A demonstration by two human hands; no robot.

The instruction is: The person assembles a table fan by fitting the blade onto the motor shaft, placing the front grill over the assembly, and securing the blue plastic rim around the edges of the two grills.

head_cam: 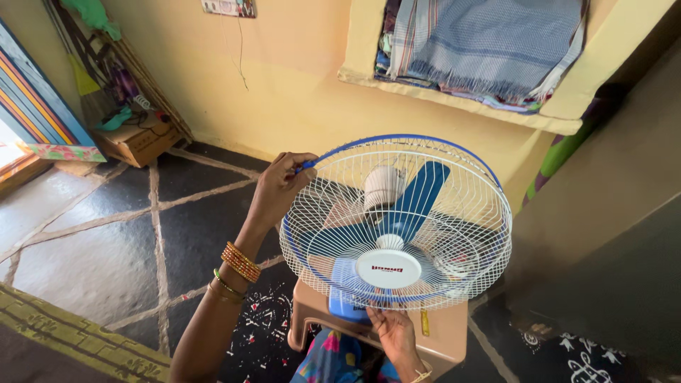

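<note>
A cardboard box is sitting on the floor at the far left, against the yellow wall, brown and squarish with cables lying over its top. Higher up, a small rectangular paper sign is hanging on the wall, cut off by the upper edge of the view.

The left hand is reaching up to the left rim of the fan, its fingers curling together around the blue edge ring and clamping on it. Gold and green bangles are circling that wrist.

The fan is standing on a tan plastic stool in the middle of the view, over the dark stone floor with its white chalk drawing. Its white wire cage is facing toward the camera and tipping upward, so the axle is running from the white motor housing at the back up toward the viewer. A round white badge with a short red mark is sitting at the centre of the front grill; blue blades are showing behind the wires.

The right hand is coming up from below, its fingers slightly spread and touching the lower edge of the cage just under the badge; whether they are gripping the wires is not clear.

To the right above, folded cloths are lying in a wall shelf.
</note>
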